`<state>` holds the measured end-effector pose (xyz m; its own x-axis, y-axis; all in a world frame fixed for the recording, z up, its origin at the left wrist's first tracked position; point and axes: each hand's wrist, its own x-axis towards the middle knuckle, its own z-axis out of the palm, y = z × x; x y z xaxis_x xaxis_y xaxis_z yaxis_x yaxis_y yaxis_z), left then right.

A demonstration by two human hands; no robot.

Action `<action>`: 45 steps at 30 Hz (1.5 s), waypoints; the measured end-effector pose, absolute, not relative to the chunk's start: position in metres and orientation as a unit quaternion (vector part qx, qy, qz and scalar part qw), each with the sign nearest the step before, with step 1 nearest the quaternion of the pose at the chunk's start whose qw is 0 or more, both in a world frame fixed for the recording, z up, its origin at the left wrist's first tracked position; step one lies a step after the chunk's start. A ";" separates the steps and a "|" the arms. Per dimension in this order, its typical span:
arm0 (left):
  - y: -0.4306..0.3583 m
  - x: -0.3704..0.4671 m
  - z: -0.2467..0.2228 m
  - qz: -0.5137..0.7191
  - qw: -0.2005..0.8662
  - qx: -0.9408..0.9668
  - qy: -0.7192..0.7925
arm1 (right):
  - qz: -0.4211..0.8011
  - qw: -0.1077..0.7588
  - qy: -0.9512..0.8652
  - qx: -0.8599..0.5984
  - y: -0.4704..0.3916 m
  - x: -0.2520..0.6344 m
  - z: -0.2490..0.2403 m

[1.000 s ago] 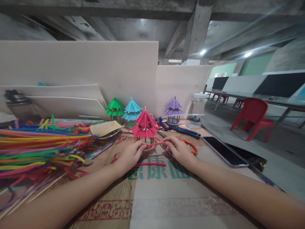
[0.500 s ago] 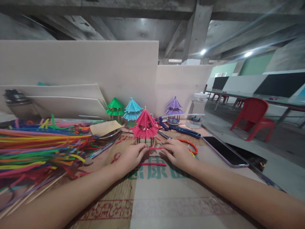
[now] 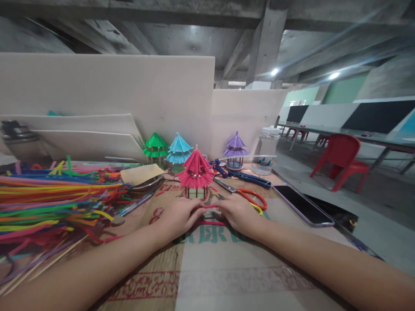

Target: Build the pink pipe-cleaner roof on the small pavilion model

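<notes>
Strip (image 3: 210, 207), pinched by the left hand (image 3: 180, 216) and right hand (image 3: 241, 216), seemed light, bendable, best held near both ends.

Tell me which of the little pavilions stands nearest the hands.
The pink pavilion, just beyond the left hand and right hand. The green pavilion, light blue pavilion and purple pavilion all stand farther back, towards the white boards.
</notes>
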<state>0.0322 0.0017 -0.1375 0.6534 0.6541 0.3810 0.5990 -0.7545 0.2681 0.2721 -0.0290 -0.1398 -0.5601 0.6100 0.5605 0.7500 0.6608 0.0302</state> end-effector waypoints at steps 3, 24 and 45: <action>0.002 0.031 -0.136 0.256 0.075 0.893 0.363 | -0.088 0.273 -0.862 -0.418 -0.027 0.274 -0.137; -0.001 0.030 -0.135 0.237 0.001 0.925 0.298 | -0.130 0.290 -0.887 -0.336 -0.032 0.269 -0.134; -0.005 0.030 -0.134 0.242 -0.036 0.932 0.268 | -0.098 0.287 -0.883 -0.357 -0.036 0.269 -0.136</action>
<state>0.0302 -0.0048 -0.1342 0.7394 0.4812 0.4709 0.5164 -0.8541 0.0620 0.2695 -0.0357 -0.1361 -0.5794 0.5750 0.5776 0.6878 0.7252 -0.0320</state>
